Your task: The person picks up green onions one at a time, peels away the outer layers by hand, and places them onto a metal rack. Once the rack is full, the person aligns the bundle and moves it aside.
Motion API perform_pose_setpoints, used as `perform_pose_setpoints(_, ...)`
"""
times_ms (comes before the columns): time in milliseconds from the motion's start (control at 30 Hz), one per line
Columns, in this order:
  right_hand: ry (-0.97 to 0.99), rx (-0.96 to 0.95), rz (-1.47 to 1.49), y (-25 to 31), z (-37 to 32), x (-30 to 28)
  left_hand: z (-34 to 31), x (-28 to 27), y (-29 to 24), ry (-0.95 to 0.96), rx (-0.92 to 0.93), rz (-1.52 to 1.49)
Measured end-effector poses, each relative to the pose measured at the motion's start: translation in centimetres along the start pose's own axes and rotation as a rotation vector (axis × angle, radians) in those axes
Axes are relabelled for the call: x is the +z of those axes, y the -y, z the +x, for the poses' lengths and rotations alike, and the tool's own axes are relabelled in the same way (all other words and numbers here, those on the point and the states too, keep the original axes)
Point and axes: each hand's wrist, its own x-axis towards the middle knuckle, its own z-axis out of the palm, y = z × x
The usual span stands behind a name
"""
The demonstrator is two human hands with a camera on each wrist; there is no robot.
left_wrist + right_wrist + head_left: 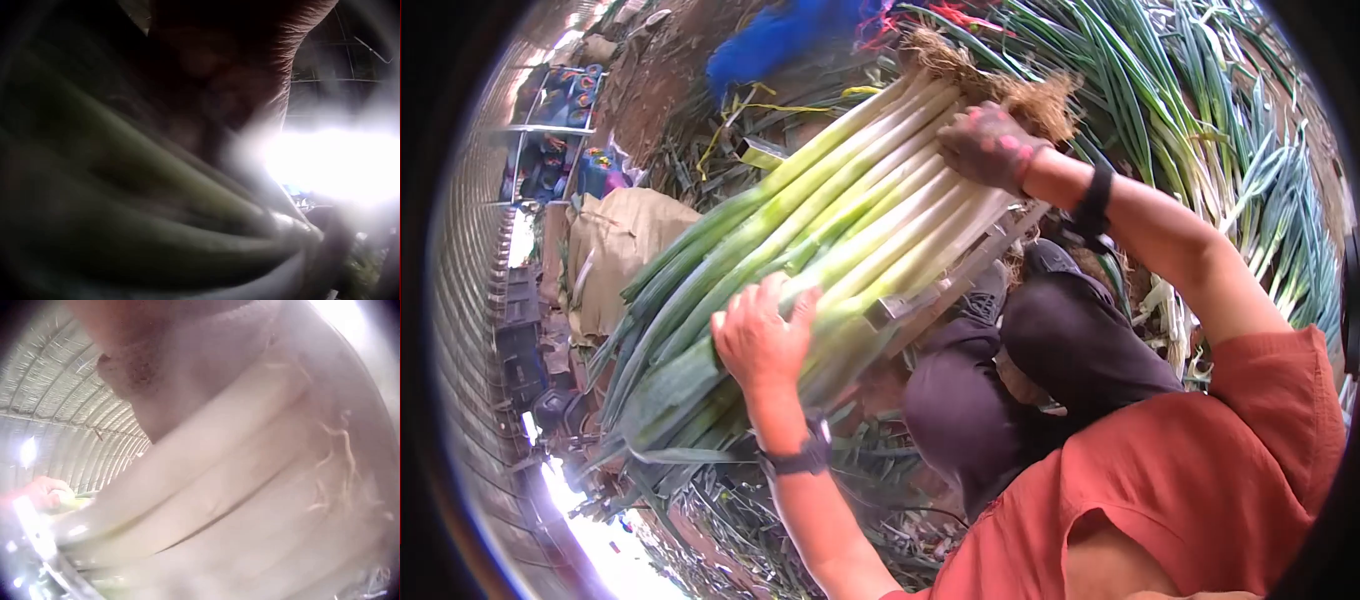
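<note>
A thick bundle of long green onions [870, 200] lies slantwise across the middle of the head view. Its hairy roots [1040, 103] are at the upper right and its broad green leaves [675, 385] at the lower left. My bare left hand [768, 330] grips the leafy part from above, thumb spread apart from the fingers. In a pale glove with pink patches, my right hand [990, 150] holds the white stalks just below the roots. White stalks [206, 487] fill the right wrist view under that hand. The left wrist view is dark and blurred, with leaves [156, 169] beneath the palm.
A metal frame [885, 312] shows beneath the bundle, with another end [760, 153] beyond it. More green onions [1170, 110] lie in a heap at the upper right. Loose leaves [740, 535] litter the ground. A blue piece of material [785, 40] is at the top.
</note>
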Motion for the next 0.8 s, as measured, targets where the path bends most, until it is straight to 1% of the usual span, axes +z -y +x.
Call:
perform_pose_setpoints(67, 0.045, 0.0, -0.145, 0.1, -0.2, 0.7, -0.2, 1.0, 0.1, -0.006, -0.026, -0.003)
perform_pose_setpoints(100, 0.128, -0.027, -0.234, 0.5, 0.1, 0.5, -0.1, 1.6, 0.3, -0.049, 0.002, -0.013)
perform_pose_setpoints(133, 0.116, 0.0, -0.165, 0.3, 0.7, 1.2, 0.2, 1.9, 0.7, -0.1, 0.027, -0.021)
perform_pose_setpoints(167, 0.093, 0.031, -0.091, 0.6, 0.7, 1.0, 0.4, 1.7, 0.8, -0.042, 0.002, -0.03)
perform_pose_setpoints(200, 0.068, 0.062, -0.019, 0.7, 0.6, 0.5, 0.2, 1.2, 1.1, -0.044, -0.011, -0.013)
perform_pose_setpoints(233, 0.102, 0.085, -0.031, 0.9, 0.6, -0.2, 0.1, 0.8, 1.4, -0.045, 0.026, -0.026)
perform_pose_setpoints(300, 0.059, 0.065, -0.016, 0.9, 0.4, -0.7, -0.6, -0.3, 2.0, -0.064, 0.079, -0.012)
perform_pose_setpoints(333, 0.037, 0.068, 0.007, 0.9, 0.2, -0.6, -1.1, -1.0, 2.7, -0.068, 0.073, -0.007)
perform_pose_setpoints(367, 0.085, 0.095, 0.012, 1.0, 0.2, -0.9, -1.7, -1.8, 3.5, -0.11, 0.082, 0.032)
perform_pose_setpoints(433, 0.082, 0.101, 0.024, 1.2, 0.0, -1.0, -2.3, -2.6, 4.1, -0.157, 0.101, 0.062)
perform_pose_setpoints(500, 0.074, 0.097, 0.031, 1.1, 0.1, -1.1, -1.8, -3.0, 3.1, -0.182, 0.113, 0.099)
perform_pose_setpoints(567, 0.136, 0.16, 0.0, 1.3, 0.3, -1.1, -0.9, -3.1, 1.8, -0.203, 0.121, 0.14)
perform_pose_setpoints(633, 0.143, 0.158, 0.009, 1.5, 0.3, -1.3, 0.6, -2.7, 0.3, -0.043, 0.162, 0.042)
perform_pose_setpoints(667, 0.155, 0.162, 0.014, 1.5, 0.2, -1.6, 1.2, -2.3, -0.1, -0.045, 0.163, 0.043)
perform_pose_setpoints(733, 0.162, 0.166, 0.018, 1.5, 0.1, -2.0, 2.3, -1.2, -0.9, 0.13, 0.176, 0.159)
perform_pose_setpoints(800, 0.174, 0.16, 0.025, 1.4, -0.1, -1.9, 2.7, -1.3, -1.1, 0.115, 0.162, 0.186)
